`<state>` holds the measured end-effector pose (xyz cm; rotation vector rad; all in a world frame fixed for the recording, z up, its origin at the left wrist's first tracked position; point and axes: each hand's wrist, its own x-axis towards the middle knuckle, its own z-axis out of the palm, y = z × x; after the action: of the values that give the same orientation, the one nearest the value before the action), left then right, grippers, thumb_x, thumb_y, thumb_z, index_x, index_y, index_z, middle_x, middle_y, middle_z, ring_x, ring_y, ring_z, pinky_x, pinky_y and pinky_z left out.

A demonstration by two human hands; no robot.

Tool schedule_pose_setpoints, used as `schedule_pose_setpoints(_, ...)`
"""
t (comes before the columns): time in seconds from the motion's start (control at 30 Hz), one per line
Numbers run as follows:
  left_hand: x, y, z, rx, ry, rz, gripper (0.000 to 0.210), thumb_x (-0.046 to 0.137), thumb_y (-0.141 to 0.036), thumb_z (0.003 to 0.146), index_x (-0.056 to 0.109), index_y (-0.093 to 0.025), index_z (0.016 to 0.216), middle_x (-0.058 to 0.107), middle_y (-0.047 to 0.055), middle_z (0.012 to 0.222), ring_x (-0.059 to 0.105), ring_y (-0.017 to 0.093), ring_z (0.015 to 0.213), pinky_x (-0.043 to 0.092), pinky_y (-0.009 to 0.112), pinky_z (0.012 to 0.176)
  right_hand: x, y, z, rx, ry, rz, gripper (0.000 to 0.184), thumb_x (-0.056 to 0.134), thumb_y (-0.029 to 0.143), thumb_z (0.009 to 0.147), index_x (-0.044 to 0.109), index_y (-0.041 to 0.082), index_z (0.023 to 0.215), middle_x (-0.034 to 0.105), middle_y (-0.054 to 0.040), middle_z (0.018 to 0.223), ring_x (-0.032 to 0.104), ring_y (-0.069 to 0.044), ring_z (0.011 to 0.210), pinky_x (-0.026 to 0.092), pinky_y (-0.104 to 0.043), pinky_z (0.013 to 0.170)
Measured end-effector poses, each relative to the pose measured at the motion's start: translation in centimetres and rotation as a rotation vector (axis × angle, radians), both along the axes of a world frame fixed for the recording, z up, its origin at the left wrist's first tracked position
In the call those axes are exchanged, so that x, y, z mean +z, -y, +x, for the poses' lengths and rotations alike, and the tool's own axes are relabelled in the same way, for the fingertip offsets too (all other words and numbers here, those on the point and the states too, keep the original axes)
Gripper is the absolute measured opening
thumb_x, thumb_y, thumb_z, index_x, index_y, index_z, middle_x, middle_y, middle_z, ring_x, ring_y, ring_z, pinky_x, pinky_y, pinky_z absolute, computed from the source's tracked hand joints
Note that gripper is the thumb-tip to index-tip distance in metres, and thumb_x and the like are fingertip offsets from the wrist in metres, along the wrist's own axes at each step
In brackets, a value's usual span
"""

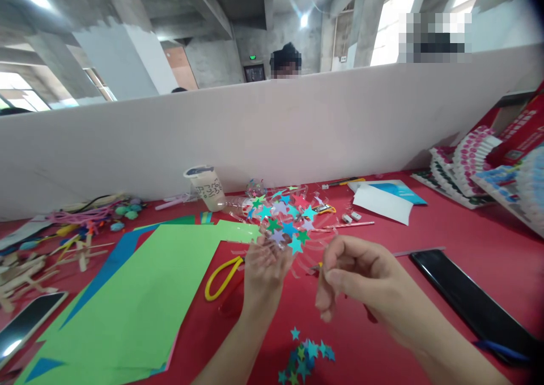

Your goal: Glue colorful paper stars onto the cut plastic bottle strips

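A: Where is the clear plastic piece with stars [289, 229]?
B: It is in the middle of the scene, above the red table [361, 351]. Stars in blue, green, purple and red are on it, and thin transparent strips spread out around it.

A: And what does the left hand [266, 266] do?
B: It grips this piece at the near left side. The fingers are bent against the plastic, and they are partly hidden by it.

A: Is the right hand [357, 266] also holding it?
B: No, it is near to it, on the right, but apart. The fingers are curled and the thumb comes close to the index finger. I cannot tell if something small is pinched there.

A: Which things lie close to the hands?
B: On the near side, between the two forearms, there is a small pile of loose stars [302, 365], mostly blue and green. Just left of the left hand I see a yellow handle [219, 283].

A: And farther away?
B: On the left lie large green sheets [127, 294], with blue ones under them. A cup with writing [207, 189] stands tilted at the far side, before the white partition [212, 135]. On the right lies a black phone [467, 300].
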<state>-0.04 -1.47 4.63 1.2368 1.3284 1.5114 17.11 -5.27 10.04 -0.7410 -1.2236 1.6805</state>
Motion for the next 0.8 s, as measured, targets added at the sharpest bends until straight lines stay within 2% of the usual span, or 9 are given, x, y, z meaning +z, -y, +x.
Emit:
schedule_pose_setpoints(0.07,-0.22,0.05,-0.07,-0.001,0.041,-0.006,0.024,0.072,-0.007,0.060,0.062,-0.027,0.065,0.061,-0.001,0.051,0.062,0.027,0.101,0.024,0.048,0.108,0.09,0.07,0.03,-0.007,0.021,0.004,0.013,0.058,0.019,0.082,0.051,0.018,0.073,0.070,-0.0013,0.063,0.065,-0.011,0.052,0.051,-0.023,0.054)
schedule_pose_setpoints(0.17,-0.50,0.10,-0.34,-0.023,0.062,-0.037,0.025,0.069,-0.004,0.063,0.063,-0.026,0.071,0.062,0.000,0.054,0.063,0.026,0.098,0.029,0.045,0.107,0.03,0.13,-0.02,-0.021,0.024,0.015,0.013,0.057,0.018,0.083,0.050,0.018,0.072,0.069,0.0002,0.062,0.064,-0.010,0.051,0.052,-0.022,0.054)
schedule_pose_setpoints(0.3,-0.53,0.14,-0.59,-0.046,0.080,-0.043,0.028,0.067,0.000,0.061,0.064,-0.026,0.071,0.061,0.000,0.052,0.063,0.026,0.099,0.026,0.042,0.108,-0.15,0.20,-0.20,-0.040,0.005,0.012,0.015,0.059,0.017,0.081,0.048,0.019,0.070,0.069,0.0019,0.060,0.063,-0.009,0.049,0.052,-0.021,0.051)
schedule_pose_setpoints(0.43,-0.59,0.11,-0.56,-0.032,0.041,-0.016,0.020,0.070,-0.009,0.065,0.063,-0.027,0.069,0.065,0.000,0.055,0.063,0.026,0.100,0.025,0.044,0.109,-0.14,0.16,-0.24,-0.016,0.003,0.005,0.015,0.058,0.018,0.081,0.048,0.019,0.071,0.070,0.0013,0.061,0.064,-0.010,0.050,0.052,-0.022,0.052)
schedule_pose_setpoints(0.5,-0.72,0.02,-0.55,-0.026,0.062,-0.011,0.021,0.074,-0.010,0.062,0.062,-0.027,0.067,0.069,0.001,0.062,0.063,0.025,0.100,0.022,0.045,0.110,-0.04,0.15,-0.18,-0.012,0.011,0.032,0.012,0.057,0.018,0.083,0.050,0.019,0.074,0.071,0.0003,0.065,0.066,-0.011,0.054,0.053,-0.023,0.055)
schedule_pose_setpoints(0.57,-0.78,-0.06,-0.58,-0.030,0.088,-0.011,0.026,0.077,-0.007,0.057,0.062,-0.027,0.067,0.072,0.001,0.070,0.062,0.025,0.103,0.019,0.045,0.111,0.09,0.21,-0.06,-0.044,0.051,0.084,0.006,0.056,0.018,0.084,0.053,0.019,0.080,0.071,-0.0004,0.069,0.068,-0.012,0.059,0.054,-0.023,0.059)
schedule_pose_setpoints(0.63,-0.70,-0.13,-0.61,-0.046,0.121,-0.011,0.028,0.077,-0.006,0.056,0.063,-0.027,0.068,0.073,0.001,0.075,0.062,0.025,0.103,0.022,0.045,0.111,0.21,0.35,0.09,-0.129,0.134,0.170,0.005,0.055,0.016,0.084,0.055,0.020,0.086,0.071,-0.0005,0.071,0.068,-0.012,0.063,0.054,-0.022,0.060)
schedule_pose_setpoints(0.8,-0.73,-0.75,0.03,-0.088,0.276,-0.028,0.017,0.071,-0.013,0.066,0.063,-0.026,0.073,0.072,0.001,0.071,0.068,0.022,0.081,0.045,0.045,0.095,0.32,0.82,0.30,-0.319,0.380,0.442,0.007,0.053,0.016,0.084,0.057,0.022,0.083,0.069,-0.0004,0.069,0.066,-0.012,0.062,0.053,-0.022,0.059)
